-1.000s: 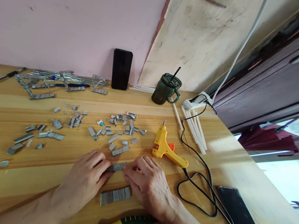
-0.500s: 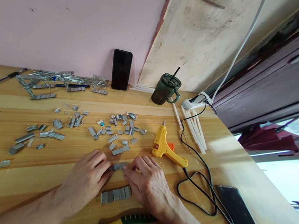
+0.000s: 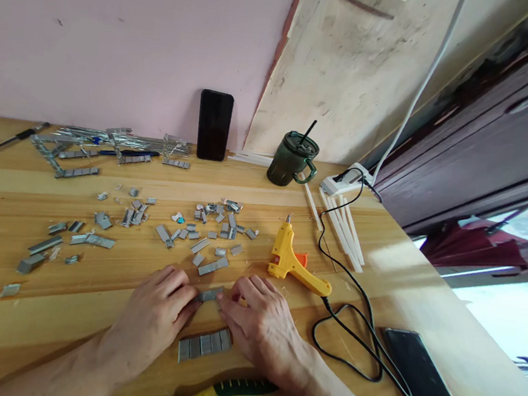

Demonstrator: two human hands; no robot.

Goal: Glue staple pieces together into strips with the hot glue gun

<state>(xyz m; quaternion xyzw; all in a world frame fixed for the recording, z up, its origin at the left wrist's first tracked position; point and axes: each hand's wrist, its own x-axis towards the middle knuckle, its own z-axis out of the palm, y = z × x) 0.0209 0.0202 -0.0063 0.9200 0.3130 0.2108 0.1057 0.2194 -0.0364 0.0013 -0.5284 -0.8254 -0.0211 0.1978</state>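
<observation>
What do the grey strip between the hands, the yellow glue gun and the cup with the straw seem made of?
Grey strip: probably metal, dull and silvery grey. Glue gun: likely moulded plastic, smooth and evenly yellow; its nozzle tip looks metallic. Cup: glossy, dark green, apparently see-through; glass or clear plastic, I can't tell which.

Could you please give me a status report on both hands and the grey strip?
Left hand holding grey strip at one end; right hand at the other. Segmented strip apart, nearer the wearer. Yellow glue gun off right, not blocking.
</observation>
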